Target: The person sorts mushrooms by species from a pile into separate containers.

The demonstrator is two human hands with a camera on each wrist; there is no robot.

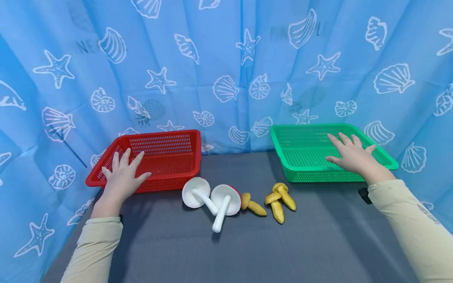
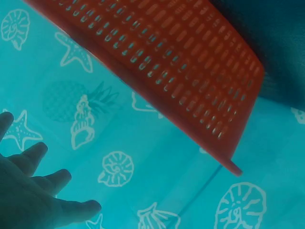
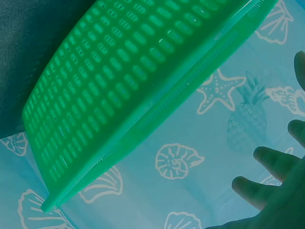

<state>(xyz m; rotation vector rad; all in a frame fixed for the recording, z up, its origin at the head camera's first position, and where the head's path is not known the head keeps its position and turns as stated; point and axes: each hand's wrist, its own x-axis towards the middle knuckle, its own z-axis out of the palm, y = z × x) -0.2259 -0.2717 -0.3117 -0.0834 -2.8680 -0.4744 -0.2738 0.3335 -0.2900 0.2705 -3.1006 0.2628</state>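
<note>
My left hand (image 1: 122, 179), fingers spread, hovers by the near left side of a red plastic basket (image 1: 196, 157) and holds nothing. Over the near right part of a green basket (image 1: 293, 175) is my right hand (image 1: 352, 155), its fingers also spread with nothing in them. Between the baskets lie two toy mushrooms with white stems: a left one (image 1: 194, 192) and one with a red-edged cap (image 1: 226, 200). Right of them lie three yellow-brown toy mushrooms: a single one (image 1: 254, 207), then a close pair, one nearer (image 1: 276, 207) and one farther (image 1: 284, 194). No mushrooms show inside either basket.
A dark grey cloth (image 1: 247, 251) covers the table. Behind the baskets hangs a blue curtain (image 1: 219, 59) printed with shells and starfish, reaching down to the table's back edge. A dark wrist strap (image 1: 365, 195) shows at the right sleeve.
</note>
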